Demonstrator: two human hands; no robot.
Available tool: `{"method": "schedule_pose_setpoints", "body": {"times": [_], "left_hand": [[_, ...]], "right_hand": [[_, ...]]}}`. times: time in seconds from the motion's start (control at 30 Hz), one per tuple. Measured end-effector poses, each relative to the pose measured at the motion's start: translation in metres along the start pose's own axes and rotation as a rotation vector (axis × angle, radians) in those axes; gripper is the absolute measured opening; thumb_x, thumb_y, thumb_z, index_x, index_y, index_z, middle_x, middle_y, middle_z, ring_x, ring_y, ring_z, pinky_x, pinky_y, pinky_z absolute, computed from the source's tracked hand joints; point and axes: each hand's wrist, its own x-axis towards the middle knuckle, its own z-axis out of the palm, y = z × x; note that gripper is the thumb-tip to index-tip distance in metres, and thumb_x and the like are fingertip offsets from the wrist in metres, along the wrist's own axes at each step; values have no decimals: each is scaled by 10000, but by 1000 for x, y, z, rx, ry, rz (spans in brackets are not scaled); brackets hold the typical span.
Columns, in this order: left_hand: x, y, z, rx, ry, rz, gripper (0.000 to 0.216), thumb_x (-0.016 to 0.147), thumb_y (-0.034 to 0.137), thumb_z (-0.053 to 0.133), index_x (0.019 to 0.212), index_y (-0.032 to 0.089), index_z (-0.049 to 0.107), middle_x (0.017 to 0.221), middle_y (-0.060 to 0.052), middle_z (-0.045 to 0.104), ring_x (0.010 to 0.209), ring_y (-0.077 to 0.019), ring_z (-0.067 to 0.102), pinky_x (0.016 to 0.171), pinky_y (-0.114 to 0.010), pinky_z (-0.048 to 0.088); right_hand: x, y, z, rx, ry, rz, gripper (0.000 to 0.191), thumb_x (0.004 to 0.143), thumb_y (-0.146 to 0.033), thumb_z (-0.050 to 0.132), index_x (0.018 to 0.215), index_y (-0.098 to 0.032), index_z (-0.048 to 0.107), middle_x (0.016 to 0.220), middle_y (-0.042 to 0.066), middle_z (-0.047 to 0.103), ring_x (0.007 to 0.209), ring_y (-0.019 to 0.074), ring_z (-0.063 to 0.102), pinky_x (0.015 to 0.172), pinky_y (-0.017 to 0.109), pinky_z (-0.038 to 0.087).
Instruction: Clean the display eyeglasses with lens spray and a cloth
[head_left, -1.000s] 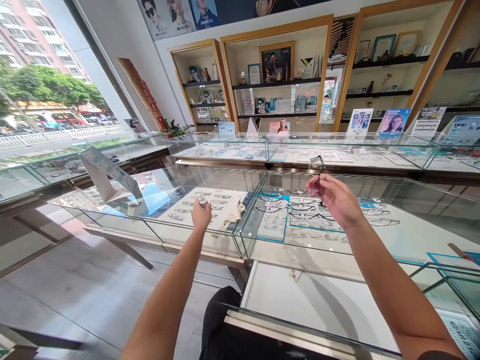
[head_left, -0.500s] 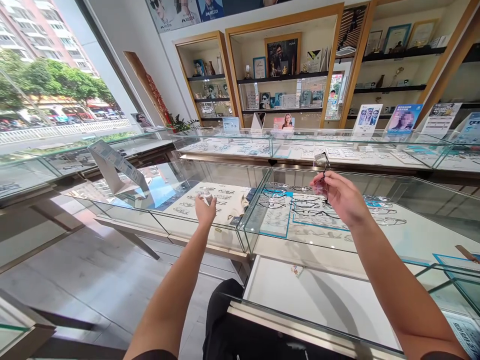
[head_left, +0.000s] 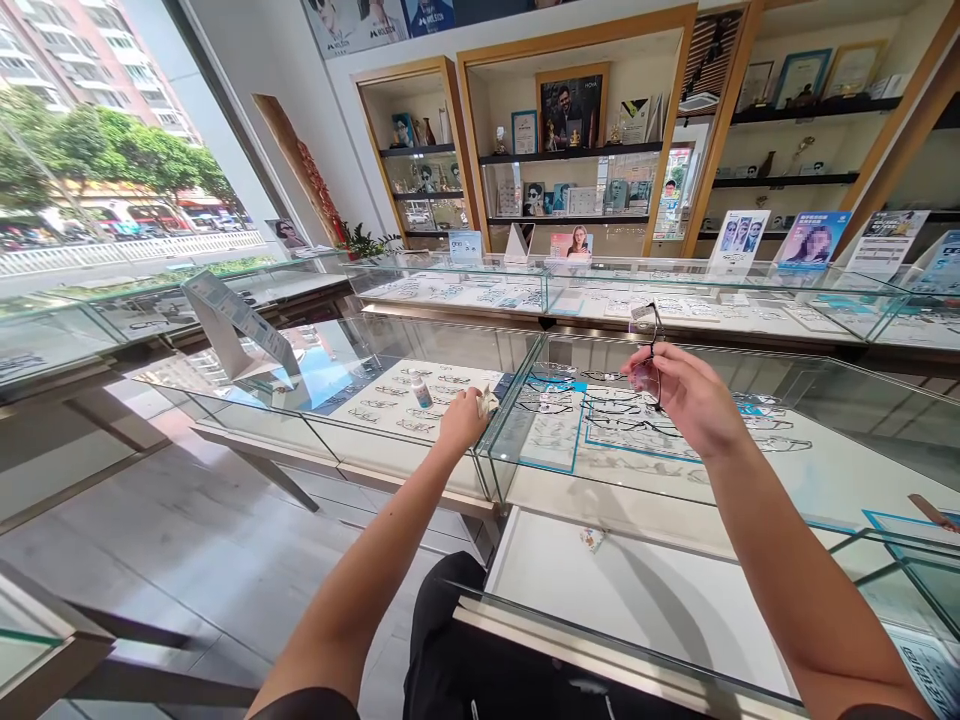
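Observation:
My right hand (head_left: pixel 694 400) holds a pair of eyeglasses (head_left: pixel 657 325) up over the right display case. The glasses have a thin dark frame and are turned on end, one lens above the fingers and the other partly behind them. My left hand (head_left: pixel 463 420) is at the right end of the left glass top, its fingers closed on a crumpled cream cloth (head_left: pixel 489 403). A small clear bottle (head_left: pixel 421 390) with a white cap and blue lower part stands on the glass to the left of this hand, apart from it.
Rows of eyeglasses (head_left: pixel 611 408) lie inside the glass cases below my hands. A tilted sign stand (head_left: pixel 240 330) is on the left case. Close to my body is an open white drawer (head_left: pixel 660 610) with a small patterned packet (head_left: pixel 592 540) in it. More cases and shelves stand behind.
My left hand has let go of the small bottle, which now stands on the glass, and has moved right onto the cloth. The right hand still holds the eyeglasses in nearly the same place.

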Motion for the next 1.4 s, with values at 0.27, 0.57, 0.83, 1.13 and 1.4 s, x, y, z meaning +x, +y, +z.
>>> {"method": "schedule_pose_setpoints", "body": {"times": [0.27, 0.57, 0.83, 1.13, 1.4], "left_hand": [[13, -29, -13, -34, -58, -183, 376, 966, 130, 451, 1310, 146, 603, 1055, -168, 772, 1027, -321, 733, 834, -368, 496], [6, -30, -19, 15, -108, -199, 453, 941, 371, 600, 1344, 168, 569, 1008, -157, 775, 1017, -364, 727, 845, -394, 515], [4, -25, -31, -21, -64, -159, 218, 960, 339, 561, 1027, 182, 697, 1130, -215, 727, 1149, -404, 674, 939, -447, 497], [11, -12, -54, -506, 42, -256, 285, 944, 426, 522, 868, 183, 650, 826, -91, 691, 843, -266, 621, 774, -339, 459], [14, 55, -109, -1017, 18, -209, 258, 887, 434, 653, 962, 187, 647, 760, -12, 623, 647, -156, 521, 615, -254, 387]], "right_hand": [[2, 1, -2, -21, -11, -5, 143, 962, -320, 664, 941, -252, 787, 1006, 59, 752, 966, 222, 663, 873, 360, 522], [2, 5, -3, -4, -31, -10, 139, 971, -300, 664, 924, -261, 788, 1012, 37, 762, 936, 193, 649, 836, 328, 506], [0, 0, 0, -30, -36, -5, 178, 973, -302, 644, 949, -256, 814, 985, 51, 761, 934, 198, 655, 849, 342, 509], [1, 0, 1, -50, -21, 2, 165, 949, -348, 672, 947, -252, 806, 980, 64, 774, 974, 226, 663, 867, 371, 520], [1, -1, 2, -50, -19, 22, 159, 948, -350, 678, 940, -251, 801, 986, 51, 772, 979, 219, 678, 877, 361, 504]]}}
